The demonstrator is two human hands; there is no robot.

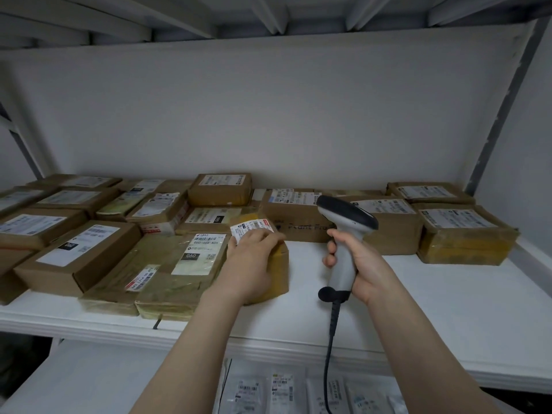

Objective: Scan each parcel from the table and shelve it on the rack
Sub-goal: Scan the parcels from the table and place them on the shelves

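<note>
A small taped brown parcel (pixel 277 261) with a white barcode label lies on the white rack shelf (pixel 418 309), pressed against the parcels to its left. My left hand (pixel 252 258) rests flat on top of it, fingers straight over the label's lower edge. My right hand (pixel 355 261) grips the handle of a grey and black barcode scanner (pixel 343 231), held upright just right of the parcel, its head pointing right and its cable hanging down past the shelf edge.
Several brown cardboard parcels (pixel 77 252) fill the shelf's left and back, with more at the right (pixel 466 234). White plastic mailers (pixel 283 389) lie on the shelf below. The upper shelf's underside (pixel 268 16) hangs overhead. A rack post (pixel 501 115) stands at right.
</note>
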